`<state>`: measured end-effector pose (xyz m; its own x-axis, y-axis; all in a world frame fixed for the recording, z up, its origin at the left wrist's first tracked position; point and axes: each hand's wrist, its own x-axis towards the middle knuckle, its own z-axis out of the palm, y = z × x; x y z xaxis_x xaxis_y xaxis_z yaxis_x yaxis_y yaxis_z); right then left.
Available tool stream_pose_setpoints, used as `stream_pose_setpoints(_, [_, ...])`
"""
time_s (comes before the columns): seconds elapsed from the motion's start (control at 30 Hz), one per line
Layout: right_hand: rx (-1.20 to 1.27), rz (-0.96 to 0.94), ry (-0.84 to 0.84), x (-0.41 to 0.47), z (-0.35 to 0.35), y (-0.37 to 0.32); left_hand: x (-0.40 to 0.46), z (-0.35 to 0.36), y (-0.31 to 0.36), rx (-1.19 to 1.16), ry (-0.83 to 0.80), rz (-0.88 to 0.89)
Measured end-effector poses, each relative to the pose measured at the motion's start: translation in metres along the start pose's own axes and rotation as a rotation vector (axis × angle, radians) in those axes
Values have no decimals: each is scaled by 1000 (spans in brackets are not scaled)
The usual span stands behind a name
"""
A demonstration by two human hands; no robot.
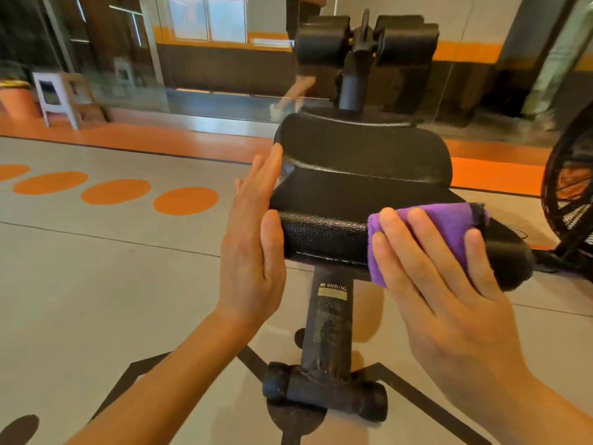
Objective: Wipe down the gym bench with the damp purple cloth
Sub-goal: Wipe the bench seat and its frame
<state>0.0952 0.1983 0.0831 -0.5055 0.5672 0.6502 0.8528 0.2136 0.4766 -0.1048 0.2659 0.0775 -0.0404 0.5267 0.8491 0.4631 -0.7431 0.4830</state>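
Note:
A black padded gym bench (359,162) stretches away from me, with its near end pad at the middle of the view. The purple cloth (449,226) is draped over the right part of that near end. My right hand (442,284) lies flat on the cloth with straight, spread fingers and presses it against the pad. My left hand (253,239) is flat and upright, with its palm against the left side of the bench and its fingers pointing away from me.
The bench's black post with a warning label (332,316) and its foot bar (324,393) stand on the grey floor below my hands. Black roller pads (365,40) rise at the far end. A black fan (571,194) stands at the right. A mirror wall shows a person's legs (295,91).

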Motion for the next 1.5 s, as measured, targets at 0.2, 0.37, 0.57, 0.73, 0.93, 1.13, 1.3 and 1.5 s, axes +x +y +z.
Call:
stream_pose_setpoints(0.2, [55, -103, 130, 46, 2, -44, 0, -1, -5, 43, -12, 19])
stream_pose_setpoints(0.37, [-17, -5, 19, -23, 1, 26, -1, -4, -3, 101, -10, 17])
stream_pose_setpoints(0.57, [62, 108, 85, 20, -4, -25, -1, -3, -1, 124, -10, 14])
stream_pose_setpoints(0.73, [94, -49, 21, 17, -3, -1, -3, -15, 2, 226, -104, -18])
stream_pose_setpoints(0.93, [115, 152, 43, -10, -5, 9, 9, -8, 35, 467, -184, 198])
stream_pose_setpoints(1.13, [184, 102, 48, -13, -1, 16, 31, 22, 73, 332, -374, 175])
stream_pose_setpoints(1.3, [395, 336, 183, -35, -6, 28, 32, 38, 81, 577, -521, 256])
stream_pose_setpoints(1.5, [803, 578, 375, -25, 17, 7, 32, 53, 90, 702, -592, 244])
